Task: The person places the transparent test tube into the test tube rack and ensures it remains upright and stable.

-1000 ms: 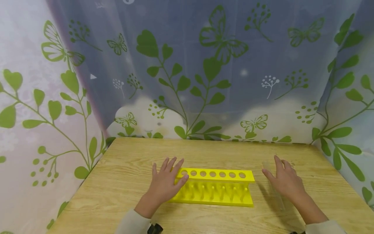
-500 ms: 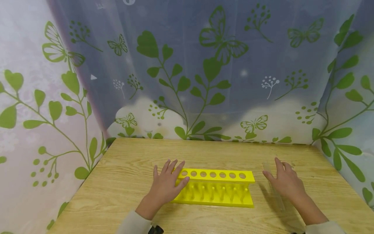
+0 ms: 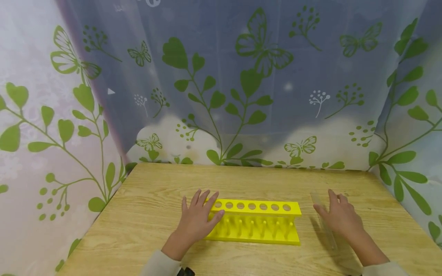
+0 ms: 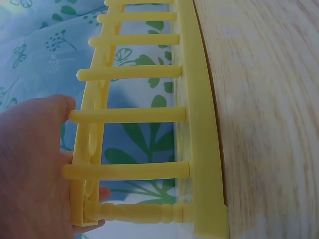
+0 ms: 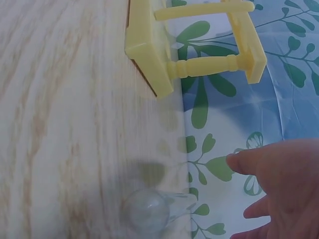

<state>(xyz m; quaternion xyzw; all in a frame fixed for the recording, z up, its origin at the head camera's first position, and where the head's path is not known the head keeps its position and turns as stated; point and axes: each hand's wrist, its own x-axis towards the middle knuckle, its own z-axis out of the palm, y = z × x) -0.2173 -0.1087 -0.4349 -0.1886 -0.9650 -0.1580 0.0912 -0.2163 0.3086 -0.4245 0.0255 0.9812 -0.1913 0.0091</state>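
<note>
A yellow test tube rack (image 3: pixel 255 241) stands upright on the table, with a row of round holes in its top plate and pegs on its base. My left hand (image 3: pixel 197 220) holds its left end. The left wrist view shows the thumb (image 4: pixel 62 105) near one edge of the top plate and fingertips (image 4: pixel 103 193) past the other. To the right of the rack, a clear glass test tube (image 3: pixel 329 232) lies on the table, partly hidden by my right hand (image 3: pixel 343 219). That hand hovers over the tube with relaxed fingers, apart from it in the right wrist view.
The wooden table (image 3: pixel 155 184) reaches back to a printed curtain (image 3: pixel 221 115) with leaves and butterflies. Similar cloth hangs along both sides. The rack's right end (image 5: pixel 159 64) stands a short way from the tube's rounded end (image 5: pixel 148 211).
My right hand has shifted slightly to the right and toward me, above the test tube. My left hand stays on the rack, and rack and tube lie where they were.
</note>
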